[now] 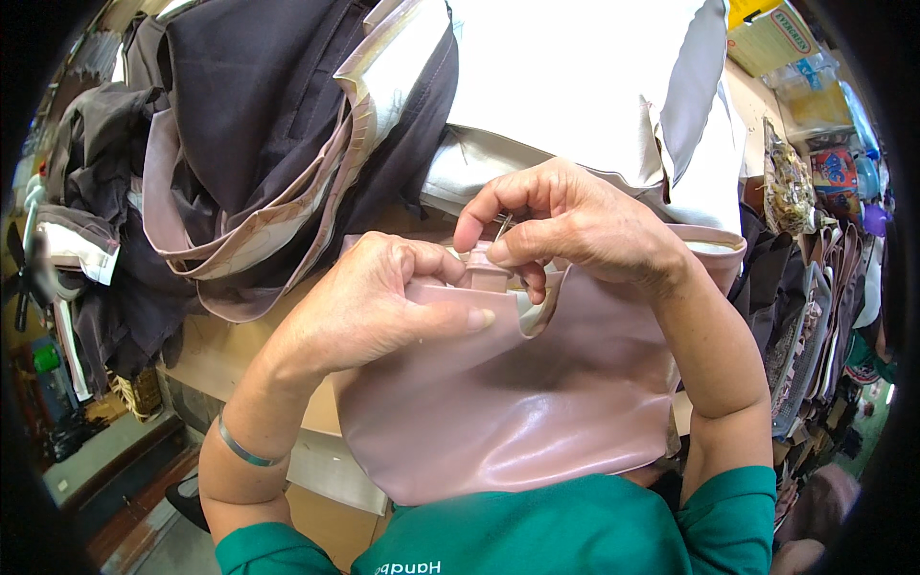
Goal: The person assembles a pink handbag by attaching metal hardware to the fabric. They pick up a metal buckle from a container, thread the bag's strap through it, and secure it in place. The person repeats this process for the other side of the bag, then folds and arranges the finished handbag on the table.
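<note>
Cluttered workbench [316, 460]: both hands, left [379, 302] & right [565, 225], pinch pink bag [498, 402] tab.

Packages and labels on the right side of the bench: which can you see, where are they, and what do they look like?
Cardboard box: top right corner, tan with a green printed label.
Clear plastic container: just below the box, see-through, boxy.
Clear bag: right edge of the table, filled with small brownish bits.
Small packet: beside the bag, red and blue.
</note>
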Motion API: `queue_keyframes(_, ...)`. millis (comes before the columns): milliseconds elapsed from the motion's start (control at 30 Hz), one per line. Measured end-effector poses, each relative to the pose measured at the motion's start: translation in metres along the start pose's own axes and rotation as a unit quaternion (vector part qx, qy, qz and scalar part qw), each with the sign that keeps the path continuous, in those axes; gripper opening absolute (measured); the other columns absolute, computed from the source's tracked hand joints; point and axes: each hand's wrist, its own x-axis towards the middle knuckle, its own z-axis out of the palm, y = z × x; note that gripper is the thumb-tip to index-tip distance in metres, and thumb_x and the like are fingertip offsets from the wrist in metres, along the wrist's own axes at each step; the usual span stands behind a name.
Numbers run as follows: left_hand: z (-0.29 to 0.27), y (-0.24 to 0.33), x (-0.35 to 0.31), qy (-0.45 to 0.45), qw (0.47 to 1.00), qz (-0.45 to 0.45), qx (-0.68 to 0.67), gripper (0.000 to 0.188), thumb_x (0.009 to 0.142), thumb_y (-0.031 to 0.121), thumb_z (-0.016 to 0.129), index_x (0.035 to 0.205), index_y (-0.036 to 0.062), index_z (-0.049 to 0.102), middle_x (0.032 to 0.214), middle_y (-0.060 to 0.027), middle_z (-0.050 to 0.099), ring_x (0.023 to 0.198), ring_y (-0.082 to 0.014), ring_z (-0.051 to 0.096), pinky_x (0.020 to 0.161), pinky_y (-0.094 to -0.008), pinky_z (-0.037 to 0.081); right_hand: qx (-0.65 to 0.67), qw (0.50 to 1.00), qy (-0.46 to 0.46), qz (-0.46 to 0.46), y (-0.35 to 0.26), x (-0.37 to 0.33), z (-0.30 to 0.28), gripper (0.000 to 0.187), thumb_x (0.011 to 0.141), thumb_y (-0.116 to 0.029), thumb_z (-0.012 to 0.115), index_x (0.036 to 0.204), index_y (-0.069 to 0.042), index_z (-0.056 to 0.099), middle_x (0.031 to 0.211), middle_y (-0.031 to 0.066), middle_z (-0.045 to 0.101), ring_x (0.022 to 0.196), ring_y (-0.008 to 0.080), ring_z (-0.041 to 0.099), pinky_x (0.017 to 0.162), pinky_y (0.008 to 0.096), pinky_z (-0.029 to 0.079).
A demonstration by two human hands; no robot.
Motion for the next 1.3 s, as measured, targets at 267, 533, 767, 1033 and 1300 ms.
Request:
queue_keyframes(267,0.0015,0.0029,-0.0009,0.005,1.0,0.0,-0.021,0.024,0.067,0.013,0.072,0.084,-0.0026,0.064,0.075,-0.0026,0.06,0.067,-0.0065,0.053,0.062,-0.0196,0.043,-0.022,1.0,0.0,-0.005,-0.0002,0.0,-0.0001,0.017,0.077,-0.007,0.059,0.091,0.003,0.059,0.065,0.0031,0.058,0.049,0.0053,0.053,0.048,0.0181,0.045)
queue_keyframes(533,0.0013,0.0002,0.0015,0.002,1.0,-0.007,-0.019,0.024,0.069,0.013,0.072,0.085,-0.0027,0.064,0.075,-0.0027,0.06,0.067,-0.0065,0.053,0.061,-0.0191,0.044,-0.024,1.0,0.001,0.0,-0.002,-0.0016,0.001,0.016,0.077,-0.008,0.057,0.09,0.002,0.06,0.062,0.0016,0.056,0.049,0.0052,0.051,0.048,0.0185,0.043)
queue_keyframes(767,0.0014,-0.0029,0.0024,0.005,1.0,0.003,-0.023,0.023,0.069,0.013,0.072,0.084,-0.0028,0.064,0.075,-0.003,0.06,0.066,-0.007,0.054,0.061,-0.0193,0.044,-0.04,0.999,0.0,0.003,-0.003,-0.0014,0.0016,0.016,0.077,-0.007,0.057,0.091,0.002,0.06,0.061,0.0014,0.055,0.049,0.0054,0.052,0.048,0.0182,0.043)
queue_keyframes(1033,0.0011,-0.0032,0.0024,0.004,1.0,0.006,-0.025,0.023,0.069,0.015,0.072,0.081,-0.0032,0.064,0.074,-0.0039,0.06,0.065,-0.0077,0.054,0.06,-0.02,0.044,-0.05,0.999,-0.008,0.001,-0.0017,-0.0009,0.0014,0.017,0.076,-0.006,0.056,0.091,0.002,0.06,0.065,0.0023,0.056,0.05,0.0062,0.052,0.049,0.0192,0.043)
queue_keyframes(1300,0.0028,-0.0061,0.0032,0.012,0.999,0.04,-0.008,0.034,0.067,0.023,0.068,0.085,-0.0061,0.064,0.064,-0.0066,0.059,0.059,-0.0089,0.054,0.055,-0.0219,0.044,-0.063,0.998,0.001,-0.007,-0.0036,-0.0013,0.0044,0.016,0.074,-0.005,0.054,0.086,0.002,0.061,0.068,0.0038,0.058,0.05,0.0064,0.051,0.048,0.0192,0.042)
